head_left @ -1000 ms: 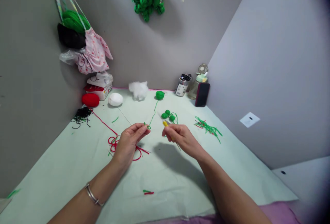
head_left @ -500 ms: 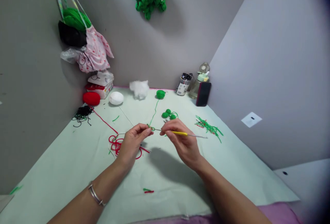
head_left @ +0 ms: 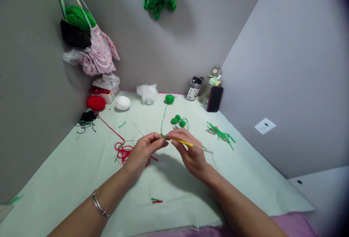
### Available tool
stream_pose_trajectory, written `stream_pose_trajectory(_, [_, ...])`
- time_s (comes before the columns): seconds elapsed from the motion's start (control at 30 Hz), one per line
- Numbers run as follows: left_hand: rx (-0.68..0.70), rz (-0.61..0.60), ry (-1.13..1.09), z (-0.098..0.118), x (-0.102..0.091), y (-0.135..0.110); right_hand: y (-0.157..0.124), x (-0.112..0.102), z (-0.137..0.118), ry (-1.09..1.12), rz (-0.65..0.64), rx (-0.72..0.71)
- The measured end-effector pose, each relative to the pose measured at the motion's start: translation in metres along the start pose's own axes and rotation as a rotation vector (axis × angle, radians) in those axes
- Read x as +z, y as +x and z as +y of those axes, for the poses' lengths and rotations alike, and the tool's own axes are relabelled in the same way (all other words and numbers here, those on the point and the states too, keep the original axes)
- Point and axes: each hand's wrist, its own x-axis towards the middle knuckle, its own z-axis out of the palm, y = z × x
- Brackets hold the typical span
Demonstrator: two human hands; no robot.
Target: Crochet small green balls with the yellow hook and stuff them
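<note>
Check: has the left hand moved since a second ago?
Yes. The left hand shifted right, away from the red yarn tangle, meeting the right hand.

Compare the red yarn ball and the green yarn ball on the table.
The red yarn ball is larger and sits at the left by the wall; the green yarn ball is smaller and sits mid-table at the back. A strand runs from the green one to the left hand. Both rest on the table.

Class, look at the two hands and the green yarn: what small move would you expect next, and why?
Probably drawing the crochet hook back through the small green loop. The left hand pinches that loop, the right hand holds the hook with its tip at it, and the green yarn runs to the ball.
</note>
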Motion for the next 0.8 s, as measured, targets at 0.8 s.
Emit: stream_pose_trajectory(0.8, [-0.03, -0.096, -0.055, 0.004, 0.002, -0.003, 0.013, -0.004, 0.008, 0.986, 0.044, 0.757])
